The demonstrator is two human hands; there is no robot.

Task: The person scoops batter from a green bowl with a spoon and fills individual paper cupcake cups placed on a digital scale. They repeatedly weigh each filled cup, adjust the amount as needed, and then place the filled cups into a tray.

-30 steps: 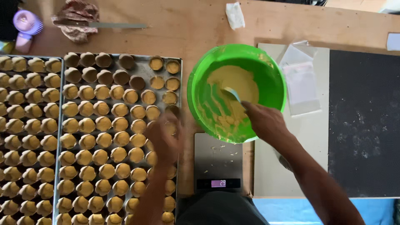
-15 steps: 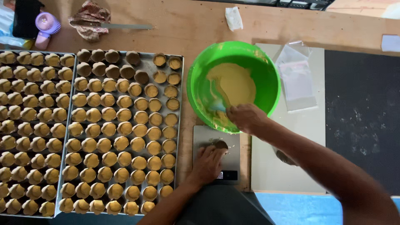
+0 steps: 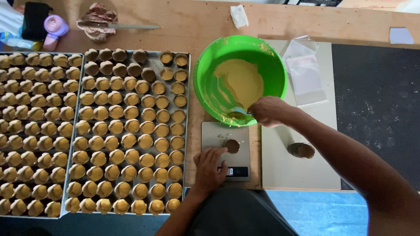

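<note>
A small empty brown paper cup (image 3: 232,145) stands on a grey kitchen scale (image 3: 214,133). My left hand (image 3: 209,168) rests on the scale's front part, fingers spread, just left of the cup and not holding it. My right hand (image 3: 269,110) grips a light blue spoon (image 3: 239,110) at the near rim of a green bowl (image 3: 205,74) that holds yellow batter (image 3: 240,81). The spoon's bowl carries batter just above the rim.
Two metal trays, one (image 3: 151,73) beside the scale and one (image 3: 3,56) further left, hold several filled brown cups. A stack of empty cups (image 3: 300,150) lies on a beige board (image 3: 323,135). Plastic bags (image 3: 305,76), a knife on a cloth (image 3: 114,26) and a small purple fan (image 3: 54,28) lie at the back.
My left hand left the tray, set an empty cup on the scale and let go of it. My right hand drew the spoon through the batter to the bowl's near rim.
</note>
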